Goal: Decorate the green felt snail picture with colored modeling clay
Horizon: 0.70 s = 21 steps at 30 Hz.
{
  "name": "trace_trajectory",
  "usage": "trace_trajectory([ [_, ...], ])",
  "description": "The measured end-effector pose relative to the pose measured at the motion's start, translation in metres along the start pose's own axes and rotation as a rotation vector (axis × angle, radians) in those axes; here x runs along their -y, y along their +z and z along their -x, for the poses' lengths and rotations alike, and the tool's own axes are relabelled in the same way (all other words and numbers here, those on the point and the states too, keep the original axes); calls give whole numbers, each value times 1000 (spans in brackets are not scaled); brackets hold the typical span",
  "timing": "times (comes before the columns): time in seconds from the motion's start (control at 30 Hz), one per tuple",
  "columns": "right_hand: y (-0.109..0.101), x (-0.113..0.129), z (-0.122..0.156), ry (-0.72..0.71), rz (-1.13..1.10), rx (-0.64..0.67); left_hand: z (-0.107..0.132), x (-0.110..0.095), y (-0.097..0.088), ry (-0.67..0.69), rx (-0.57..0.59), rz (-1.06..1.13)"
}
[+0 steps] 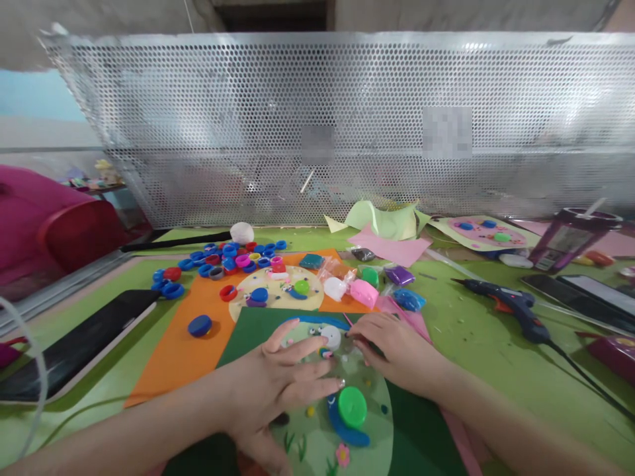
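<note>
My left hand (282, 377) lies spread over a pale green paper oval (377, 423) on dark green card (417, 436). Its fingertips are close to a white round piece (330, 338) at the top of the oval. Beside that piece, my right hand (391, 344) has its fingers pinched together; a thin pink sliver shows at the fingertips, and what they hold is partly hidden. Lower on the oval are a bright green bottle cap (352, 407), a blue clay curve (354, 436) under it and a pink clay flower (342, 455).
Bottle caps (229, 254) are heaped at the back left, near a black tablet (84, 337). Bagged clay (364, 293) lies behind the card. On the right are a glue gun (516, 307) with its cord, a purple cup (570, 238) and phones (585, 297). A perforated metal panel (347, 132) stands behind.
</note>
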State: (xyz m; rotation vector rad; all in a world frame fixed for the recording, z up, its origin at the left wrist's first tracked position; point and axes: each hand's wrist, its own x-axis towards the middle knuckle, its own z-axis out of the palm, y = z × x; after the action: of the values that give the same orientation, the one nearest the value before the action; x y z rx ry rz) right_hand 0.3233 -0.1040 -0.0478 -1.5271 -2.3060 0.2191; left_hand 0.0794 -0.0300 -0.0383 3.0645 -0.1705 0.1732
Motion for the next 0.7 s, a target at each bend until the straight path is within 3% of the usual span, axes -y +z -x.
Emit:
trace_trajectory([
  [0.13, 0, -1, -1, 1, -1, 1, 5, 1, 1, -14, 6, -8],
  [0.4, 1, -5, 3, -1, 3, -17, 20, 10, 6, -196, -290, 52],
  [0.57, -1, -2, 4, -62, 0, -26, 18, 10, 12, -203, -233, 115],
  [0.7, -4, 6, 8, -236, 47, -35, 16, 8, 11, -216, -206, 130],
])
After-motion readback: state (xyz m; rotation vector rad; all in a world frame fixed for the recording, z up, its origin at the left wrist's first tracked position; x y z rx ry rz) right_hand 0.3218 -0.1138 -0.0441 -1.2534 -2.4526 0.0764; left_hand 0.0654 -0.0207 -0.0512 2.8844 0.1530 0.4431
